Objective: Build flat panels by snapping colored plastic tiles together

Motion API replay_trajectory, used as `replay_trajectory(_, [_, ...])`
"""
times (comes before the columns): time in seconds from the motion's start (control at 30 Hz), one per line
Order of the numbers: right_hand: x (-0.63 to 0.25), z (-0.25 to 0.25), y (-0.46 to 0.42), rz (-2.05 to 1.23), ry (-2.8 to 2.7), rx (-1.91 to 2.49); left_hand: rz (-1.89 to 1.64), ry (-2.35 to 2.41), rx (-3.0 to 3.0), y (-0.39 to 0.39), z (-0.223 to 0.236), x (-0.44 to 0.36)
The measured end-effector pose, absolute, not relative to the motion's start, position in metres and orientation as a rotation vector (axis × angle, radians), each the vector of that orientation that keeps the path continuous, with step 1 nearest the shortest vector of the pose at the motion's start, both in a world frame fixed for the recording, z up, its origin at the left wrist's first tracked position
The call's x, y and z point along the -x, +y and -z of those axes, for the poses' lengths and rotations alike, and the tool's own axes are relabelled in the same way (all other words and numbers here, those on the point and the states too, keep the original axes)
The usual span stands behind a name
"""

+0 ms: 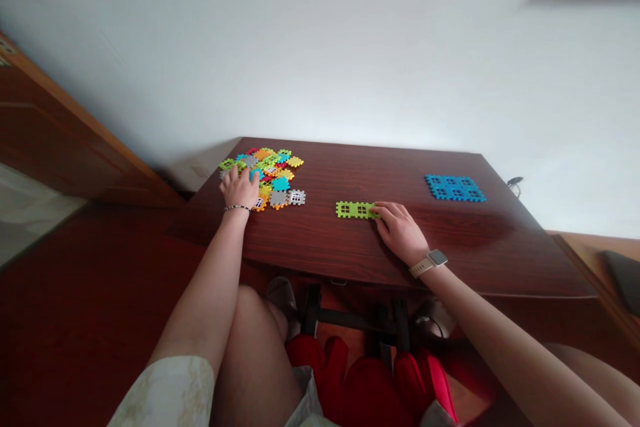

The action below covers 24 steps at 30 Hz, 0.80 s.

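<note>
My left hand (240, 188) reaches over the near left side of a pile of interlocking plastic building tiles (280, 183). Its fingers are apart and touch tiles there; I see nothing gripped in them. Some of the pile's tiles carry window frames, and the colours are green, yellow, orange, turquoise, red and grey. My right hand (399, 230) is closed on the right end of a green strip of joined window tiles (354, 210), which lies flat on the table. Its fingers and thumb cover that end of the strip.
A blue panel of joined window tiles (455, 188) lies flat at the right of the dark wooden table (320, 240). A pale wall (350, 47) rises behind the table. To the left is a brown door (65, 120), and a cable (515, 183) hangs by the right edge.
</note>
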State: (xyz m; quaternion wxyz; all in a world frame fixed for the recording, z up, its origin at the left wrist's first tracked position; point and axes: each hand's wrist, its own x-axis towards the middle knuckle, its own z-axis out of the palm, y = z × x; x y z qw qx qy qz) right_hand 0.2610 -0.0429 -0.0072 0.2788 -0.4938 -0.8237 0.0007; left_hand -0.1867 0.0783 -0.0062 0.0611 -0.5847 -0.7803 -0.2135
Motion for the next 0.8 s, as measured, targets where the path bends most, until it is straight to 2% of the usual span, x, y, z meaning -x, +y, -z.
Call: replay_trajectory(0.8, [-0.259,0.004,-0.043,-0.027,-2.209,1.292,0.702,-2.341,1.859,0.081,-0.003,0.182])
